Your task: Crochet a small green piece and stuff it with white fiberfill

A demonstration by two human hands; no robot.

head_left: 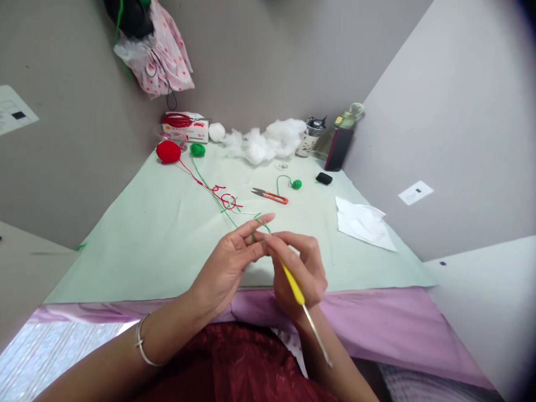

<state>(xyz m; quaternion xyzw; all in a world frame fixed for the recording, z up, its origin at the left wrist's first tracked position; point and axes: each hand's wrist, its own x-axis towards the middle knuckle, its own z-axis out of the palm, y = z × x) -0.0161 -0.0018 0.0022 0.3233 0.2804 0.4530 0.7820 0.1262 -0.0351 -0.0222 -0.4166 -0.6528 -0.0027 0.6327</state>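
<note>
The slim crochet hook with a yellow grip and a thin silvery metal rod (293, 282) is on the near side of the small snips with orange handles (278, 197). There is one such hook; it is held slantwise, and its rod points down toward the person. The right hand (309, 272) has its fingers closed around the yellow grip. The left hand (224, 265) pinches with thumb and fingers, close to the hook's front end, and a thin green yarn (263, 224) passes over its raised finger. The exact tip is hidden by the fingers.

One pair of snips lies on the table with pale green cloth (146, 245). Just to the right of the snips is one small green ball (297, 184); further right is one black rounded object (324, 178). To the left of the snips are loose red yarn pieces (228, 201). Well behind and left are one red yarn ball (168, 152), one larger green yarn ball (197, 149) and one white ball (216, 132). Behind the snips lies fluffy white stuffing (259, 148).
</note>
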